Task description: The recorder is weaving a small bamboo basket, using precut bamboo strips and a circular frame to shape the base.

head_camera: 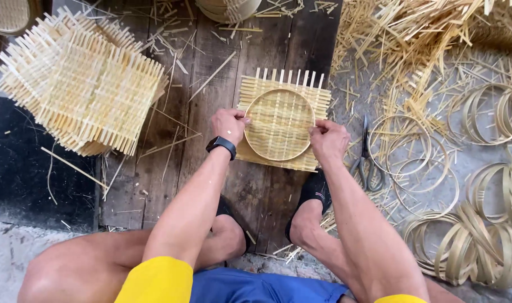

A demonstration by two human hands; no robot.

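a view from above of a person squatting on dark, worn wooden boards (267, 196), bare knees apart, yellow sleeves and blue shorts at the bottom edge. the boards are littered with thin bamboo offcuts.

at upper left sits the largest thing, a tall, slightly fanned stack of square woven bamboo mats (79, 84), strip ends sticking out on every side. to the right, on grey ground, lies a loose heap of bamboo strips (413, 39), and below it many bamboo hoops (480, 241), some scattered singly, others bunched in a pile at lower right.

in the middle, between the person's feet and the top of the boards, one square woven bamboo mat (318, 98) lies flat. a round bamboo hoop (279, 92) rests on top of it, roughly centred, with the weave showing through the ring.

the left hand (229, 124), with a black watch on its wrist, is closed on the left side of that hoop, fingers curled and thumb at the rim. the right hand (328, 140) is closed on the hoop's right side in the same pinching grip, pressing against the mat.

just right of the right forearm, a pair of dark-handled scissors (367, 154) lies on the ground among the single hoops. black shoes show under the forearms.
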